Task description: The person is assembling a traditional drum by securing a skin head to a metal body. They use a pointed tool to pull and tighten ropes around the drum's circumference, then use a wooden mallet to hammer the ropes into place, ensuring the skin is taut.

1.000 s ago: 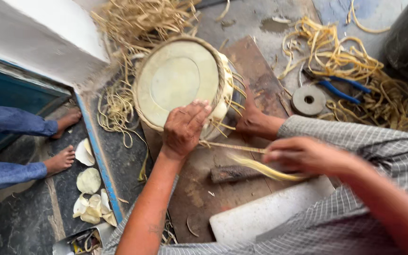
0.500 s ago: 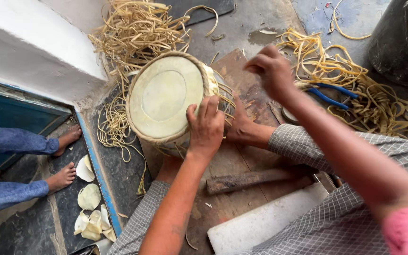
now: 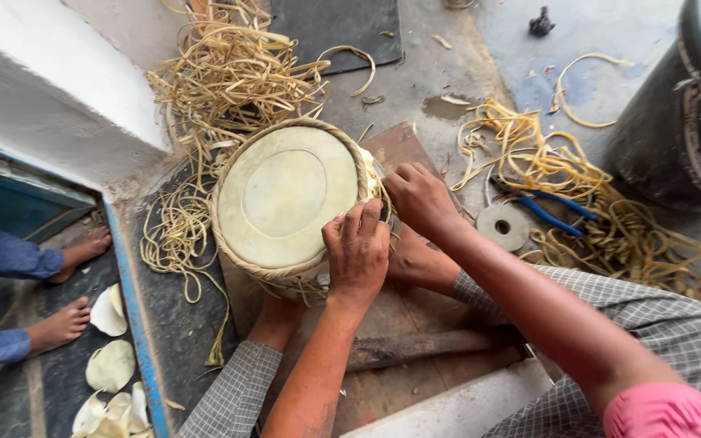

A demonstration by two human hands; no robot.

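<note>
Both hands hold the small drum (image 3: 285, 203); left hand (image 3: 359, 251) presses its rim at five o'clock; right hand (image 3: 419, 199) pinches a lacing strip (image 3: 371, 180) at three o'clock; the woven rim looks nearly laced; loose strips (image 3: 221, 73) wait at twelve o'clock.

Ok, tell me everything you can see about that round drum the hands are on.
The drum has a pale yellowish round head with a faint inner circle, rimmed by a braided tan band. It is tipped so the head faces up toward the camera, sitting on a wooden board between the person's bare feet. The left hand grips its near edge; the right hand works at its right side. Loose tan strips lie behind it.
</note>
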